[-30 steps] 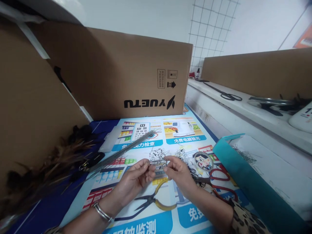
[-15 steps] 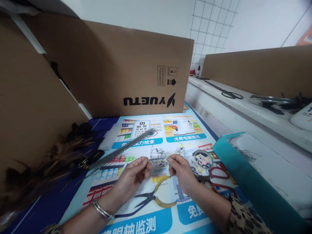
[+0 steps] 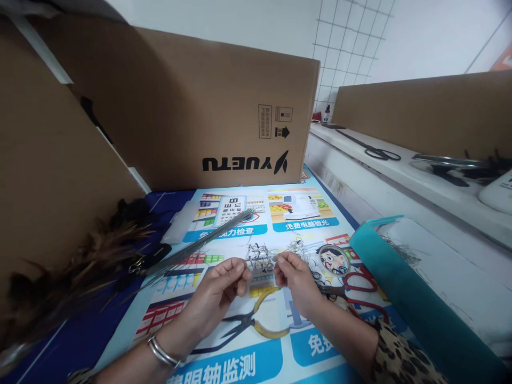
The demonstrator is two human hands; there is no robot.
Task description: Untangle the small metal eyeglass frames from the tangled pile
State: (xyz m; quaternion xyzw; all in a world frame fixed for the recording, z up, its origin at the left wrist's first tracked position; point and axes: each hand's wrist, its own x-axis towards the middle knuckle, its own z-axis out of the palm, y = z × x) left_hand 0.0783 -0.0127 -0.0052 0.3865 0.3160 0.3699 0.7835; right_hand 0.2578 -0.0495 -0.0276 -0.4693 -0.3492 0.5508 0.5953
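My left hand (image 3: pixel 229 280) and my right hand (image 3: pixel 294 274) are raised close together over the printed mat, thumb and forefinger pinched on each. Whatever they pinch is too fine to make out against the tangle of small dark wire pieces (image 3: pixel 259 256) behind them. Below the hands lie pliers with yellow handles (image 3: pixel 272 332), jaws pointing left. Scissors with red handles (image 3: pixel 362 282) lie beside my right wrist, partly behind it. A bundle of thin straight grey wires (image 3: pixel 208 237) lies slantwise beyond my left hand.
A round tin with a cartoon face (image 3: pixel 333 260) sits right of the wire pieces. At the right is a teal box (image 3: pixel 400 277) holding thin wire bits. Brown feathers (image 3: pixel 80 261) lie at the left. A large cardboard box (image 3: pixel 192 106) stands behind; black scissors (image 3: pixel 380 153) rest on the ledge.
Both hands stay nearly in place, with the left turned slightly. A thin line that showed between the fingertips is no longer clear. The view has shifted slightly.
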